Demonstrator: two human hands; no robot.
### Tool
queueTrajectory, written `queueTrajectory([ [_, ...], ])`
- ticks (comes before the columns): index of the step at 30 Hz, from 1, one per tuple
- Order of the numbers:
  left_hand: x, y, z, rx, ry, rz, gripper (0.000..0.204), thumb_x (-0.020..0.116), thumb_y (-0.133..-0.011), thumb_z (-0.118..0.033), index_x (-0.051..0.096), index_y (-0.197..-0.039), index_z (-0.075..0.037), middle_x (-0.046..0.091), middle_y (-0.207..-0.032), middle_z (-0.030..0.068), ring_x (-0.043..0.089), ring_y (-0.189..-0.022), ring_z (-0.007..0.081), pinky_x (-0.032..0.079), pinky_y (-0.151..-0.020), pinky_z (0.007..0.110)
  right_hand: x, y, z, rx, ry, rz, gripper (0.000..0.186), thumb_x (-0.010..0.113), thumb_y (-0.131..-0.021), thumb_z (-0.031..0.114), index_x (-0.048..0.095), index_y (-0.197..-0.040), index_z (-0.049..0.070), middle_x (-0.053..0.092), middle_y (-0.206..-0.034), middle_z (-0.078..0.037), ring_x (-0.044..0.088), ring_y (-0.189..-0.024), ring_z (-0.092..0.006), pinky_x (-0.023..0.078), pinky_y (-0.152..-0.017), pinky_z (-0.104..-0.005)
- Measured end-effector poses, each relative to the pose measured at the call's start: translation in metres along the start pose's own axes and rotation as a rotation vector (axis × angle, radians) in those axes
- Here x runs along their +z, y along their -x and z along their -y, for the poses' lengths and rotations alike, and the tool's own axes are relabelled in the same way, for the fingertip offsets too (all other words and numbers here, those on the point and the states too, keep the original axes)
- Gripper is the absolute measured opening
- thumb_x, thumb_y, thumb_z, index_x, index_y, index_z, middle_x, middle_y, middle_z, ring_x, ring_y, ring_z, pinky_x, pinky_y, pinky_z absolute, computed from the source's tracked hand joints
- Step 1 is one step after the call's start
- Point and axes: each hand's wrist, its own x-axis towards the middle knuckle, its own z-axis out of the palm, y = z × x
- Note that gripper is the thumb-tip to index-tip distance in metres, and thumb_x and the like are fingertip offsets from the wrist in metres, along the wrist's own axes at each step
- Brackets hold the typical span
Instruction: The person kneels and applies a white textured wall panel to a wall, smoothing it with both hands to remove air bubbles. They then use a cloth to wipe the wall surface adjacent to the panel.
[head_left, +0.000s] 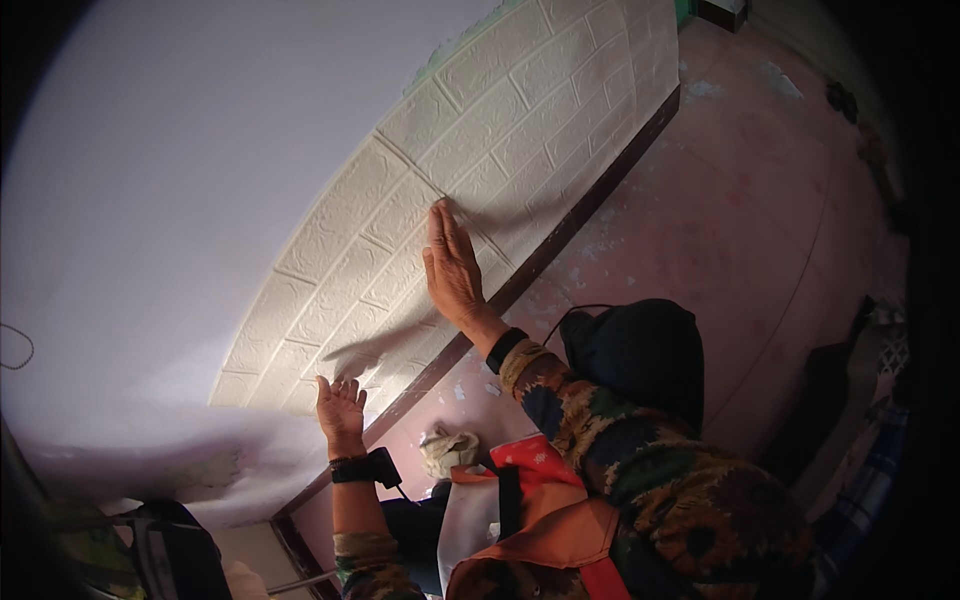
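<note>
1 cloth (450, 453) lies by the skirting (582, 215), the right hand (455, 268) rests flat on the panel (395, 235), and the left hand (341, 410) curls loosely, fingers empty.

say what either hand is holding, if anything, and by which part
Nothing: the open right hand rests against the brick-patterned panel, the open left hand near it.

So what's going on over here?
A person has both bare hands at a pale, brick-patterned wall covering set above a dark baseboard. The right hand appears to lie flat on it, fingertips by a seam. The left hand is open near the covering's left end; whether it touches is unclear. The covering spans the lower wall, plain wall above.
</note>
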Motion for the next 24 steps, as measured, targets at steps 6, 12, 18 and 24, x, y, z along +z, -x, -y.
queueTrajectory([
  [6, -0.001, -0.001, 0.000, -0.008, 0.006, -0.027, 0.071, 0.059, -0.094, -0.059, 0.049, -0.130, 0.001, 0.054, -0.125, 0.0093, 0.053, -0.115, 0.0255, 0.042, -0.099, 0.044, 0.002, -0.004, -0.003, -0.001, 0.055, 0.031, 0.063, 0.049, -0.100, 0.009, 0.020, -0.156, 0.001, 0.023, -0.161, -0.020, 0.033, -0.145, -0.0362, 0.030, -0.118, -0.0444],
  [12, -0.003, -0.006, 0.000, -0.010, -0.011, 0.022, 0.076, 0.059, -0.093, -0.061, 0.047, -0.134, 0.002, 0.050, -0.132, 0.0114, 0.051, -0.119, 0.0259, 0.038, -0.103, 0.044, 0.000, -0.003, -0.001, -0.009, 0.054, 0.018, 0.066, 0.051, -0.098, 0.007, 0.020, -0.155, 0.000, 0.022, -0.162, -0.019, 0.033, -0.145, -0.0347, 0.033, -0.117, -0.0412],
  [18, -0.010, -0.015, 0.002, -0.007, -0.021, -0.016, 0.079, 0.060, -0.092, -0.063, 0.046, -0.136, 0.001, 0.049, -0.134, 0.0124, 0.051, -0.120, 0.0255, 0.037, -0.105, 0.044, 0.003, -0.002, -0.004, 0.006, 0.033, 0.048, 0.070, 0.055, -0.097, 0.007, 0.018, -0.157, 0.002, 0.018, -0.163, -0.017, 0.035, -0.143, -0.0344, 0.035, -0.115, -0.0396],
  [24, -0.004, -0.013, 0.005, 0.149, -0.281, 0.092, 0.066, 0.060, -0.092, -0.063, 0.055, -0.120, -0.003, 0.057, -0.111, 0.0063, 0.055, -0.102, 0.0213, 0.042, -0.092, 0.040, 0.005, -0.002, -0.003, 0.035, 0.041, 0.097, 0.074, 0.057, -0.096, 0.006, 0.015, -0.158, 0.004, 0.014, -0.164, -0.015, 0.034, -0.144, -0.0342, 0.035, -0.116, -0.0398],
])
